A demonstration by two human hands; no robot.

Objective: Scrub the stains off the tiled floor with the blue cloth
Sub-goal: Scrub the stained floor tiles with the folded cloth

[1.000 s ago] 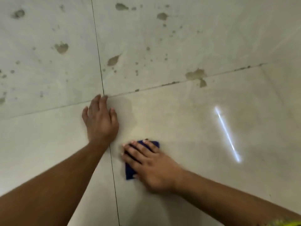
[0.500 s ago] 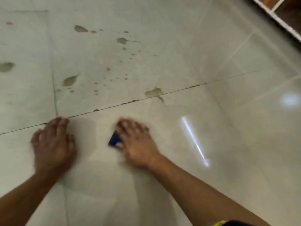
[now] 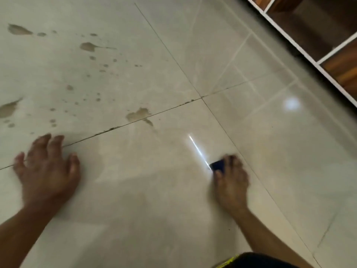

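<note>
Head view, tiled floor (image 3: 135, 200), pale glossy tiles w/ dark grout lines. My left hand (image 3: 47, 171) lies flat at the near left, fingers spread and straight, palm down on the tile, fingertips just across the grout line; it holds nothing. My right hand (image 3: 230, 180) sits right of centre, pressing the blue cloth (image 3: 218, 165) onto the floor; fingers cover most of the cloth, only a dark blue corner shows at the hand's far-left edge. Motion blur: I cannot tell whether the fingers curl round the cloth or lie flat on it. Cloth is just left of a grout line, touching the near end of a bright streak of reflected light (image 3: 197, 148). Brown stains (image 3: 139, 115) spread over the far-left tiles, well apart from the cloth. Wooden shelving w/ white edges (image 3: 301, 45) at far right.
</note>
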